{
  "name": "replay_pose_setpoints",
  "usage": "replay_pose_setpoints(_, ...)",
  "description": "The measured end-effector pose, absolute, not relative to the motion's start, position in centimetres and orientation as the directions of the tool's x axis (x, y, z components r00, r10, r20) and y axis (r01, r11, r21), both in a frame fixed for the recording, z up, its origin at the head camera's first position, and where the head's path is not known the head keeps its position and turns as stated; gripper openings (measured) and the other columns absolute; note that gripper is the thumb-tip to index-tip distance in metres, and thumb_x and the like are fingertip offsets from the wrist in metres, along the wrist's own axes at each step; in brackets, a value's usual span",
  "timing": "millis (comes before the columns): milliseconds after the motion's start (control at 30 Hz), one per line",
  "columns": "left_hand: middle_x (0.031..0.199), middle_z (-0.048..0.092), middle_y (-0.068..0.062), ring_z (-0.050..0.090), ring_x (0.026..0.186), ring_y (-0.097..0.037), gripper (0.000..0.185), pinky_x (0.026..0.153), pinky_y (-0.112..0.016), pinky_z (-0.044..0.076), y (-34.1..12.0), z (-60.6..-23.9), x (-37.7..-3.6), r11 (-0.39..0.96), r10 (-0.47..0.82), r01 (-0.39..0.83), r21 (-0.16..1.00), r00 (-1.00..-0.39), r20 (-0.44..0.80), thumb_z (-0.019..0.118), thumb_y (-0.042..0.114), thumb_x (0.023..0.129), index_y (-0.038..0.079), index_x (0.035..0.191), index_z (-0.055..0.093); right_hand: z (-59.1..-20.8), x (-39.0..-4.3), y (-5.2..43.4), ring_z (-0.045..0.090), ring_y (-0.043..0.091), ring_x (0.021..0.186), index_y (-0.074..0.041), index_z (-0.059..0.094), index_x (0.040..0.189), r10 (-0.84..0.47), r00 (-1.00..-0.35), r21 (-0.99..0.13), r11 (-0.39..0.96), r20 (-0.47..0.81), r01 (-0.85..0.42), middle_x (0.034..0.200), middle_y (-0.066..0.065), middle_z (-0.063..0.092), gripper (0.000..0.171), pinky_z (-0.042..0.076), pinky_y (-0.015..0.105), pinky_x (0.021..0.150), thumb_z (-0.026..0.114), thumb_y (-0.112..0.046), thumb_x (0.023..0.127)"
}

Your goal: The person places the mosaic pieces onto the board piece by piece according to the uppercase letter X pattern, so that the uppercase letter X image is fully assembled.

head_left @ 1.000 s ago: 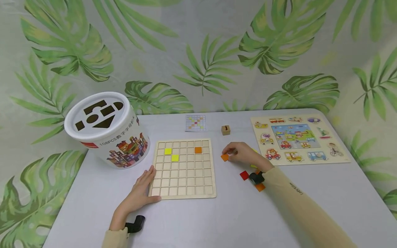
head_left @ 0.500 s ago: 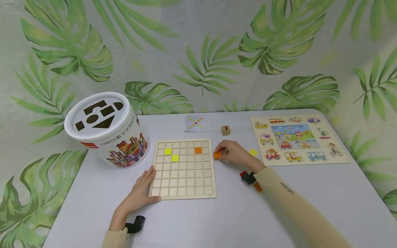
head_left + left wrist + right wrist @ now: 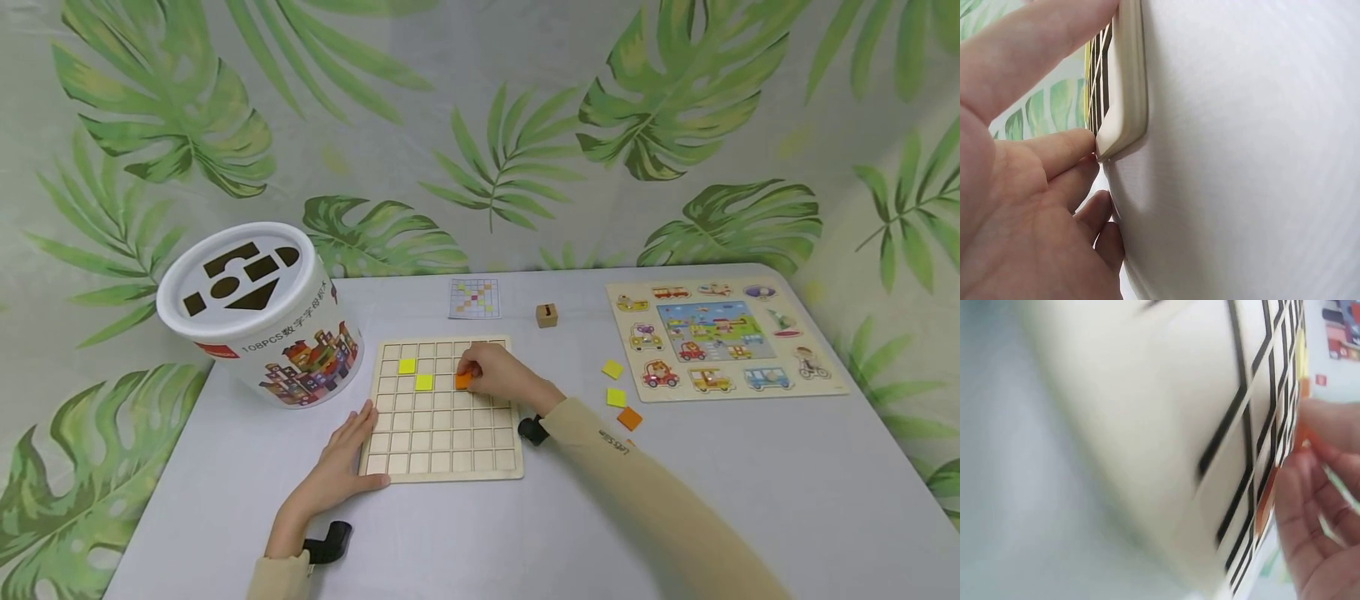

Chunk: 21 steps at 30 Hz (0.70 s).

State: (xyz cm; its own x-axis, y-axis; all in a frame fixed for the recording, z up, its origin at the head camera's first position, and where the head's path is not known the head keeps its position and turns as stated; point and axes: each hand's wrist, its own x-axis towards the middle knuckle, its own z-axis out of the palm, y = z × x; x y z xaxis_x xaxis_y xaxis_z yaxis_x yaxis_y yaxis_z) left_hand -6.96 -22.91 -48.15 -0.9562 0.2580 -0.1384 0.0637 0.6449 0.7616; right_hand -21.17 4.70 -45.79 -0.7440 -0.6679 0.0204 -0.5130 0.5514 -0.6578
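Flat orange square over a pale wooden grid board

Right hand (image 3: 501, 377) pinches the orange tile (image 3: 463, 381) in curled fingers; left hand (image 3: 347, 454), fingers relaxed, steadies the board (image 3: 442, 442) at its rounded corner.

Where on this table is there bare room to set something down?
Bare table lies near the front edge, below the picture puzzle, and between grid board and front edge. Crowded: loose tiles beside the right sleeve, around the bucket.

yellow tiles: we count four, e.g. (image 3: 407, 366)
orange tiles: two, e.g. (image 3: 629, 418)
grid boards: one (image 3: 442, 450)
wooden cubes: one (image 3: 546, 315)
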Motion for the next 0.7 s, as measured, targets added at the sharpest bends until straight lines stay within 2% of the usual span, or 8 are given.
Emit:
replay_pose_setpoints(233,0.158,0.010,-0.017,0.000,0.143,-0.041,0.101,0.106,-0.066,0.000,-23.0,-48.2,-7.0,0.649,0.259,0.070,0.758,-0.957,-0.134,0.083,0.021,0.072,-0.005,0.149,0.023,-45.9,-21.2,3.4,0.049,0.015,0.076,-0.002,0.065,0.092,-0.650,-0.760,-0.607,0.610,-0.016,-0.509,0.084,0.004,0.056,0.017,0.042,0.025,0.068,0.069,0.006,0.078)
replay_pose_setpoints(400,0.158,0.010,-0.015,0.001,0.143,-0.039,0.100,0.107,-0.065,0.001,-22.9,-48.3,-7.0,0.649,0.259,0.064,0.758,-0.956,-0.141,0.082,0.020,0.073,-0.004,0.149,0.023,-45.7,-21.0,4.0,0.049,0.015,0.078,-0.003,0.065,0.095,-0.644,-0.765,-0.634,0.600,-0.022,-0.487,0.088,0.004,0.057,0.017,0.044,0.025,0.070,0.068,0.005,0.080)
replay_pose_setpoints(567,0.158,0.009,-0.014,0.001,0.143,-0.039,0.100,0.107,-0.064,0.001,-22.9,-48.3,-7.1,0.646,0.260,0.062,0.761,-0.955,-0.143,0.082,0.019,0.073,-0.003,0.149,0.022,-44.8,-20.6,7.1,0.053,0.016,0.081,0.000,0.065,0.099,-0.647,-0.762,-0.707,0.523,0.035,-0.476,0.092,0.008,0.062,0.018,0.048,0.027,0.074,0.065,0.004,0.082)
replay_pose_setpoints(700,0.158,0.009,-0.015,0.001,0.143,-0.039,0.100,0.107,-0.065,0.001,-22.9,-48.2,-6.9,0.648,0.258,0.063,0.759,-0.956,-0.140,0.082,0.020,0.073,-0.004,0.149,0.023,-44.0,-19.8,11.2,0.055,0.016,0.081,0.001,0.066,0.100,-0.623,-0.779,-0.723,0.507,0.069,-0.469,0.091,0.008,0.063,0.017,0.050,0.027,0.072,0.067,0.002,0.083)
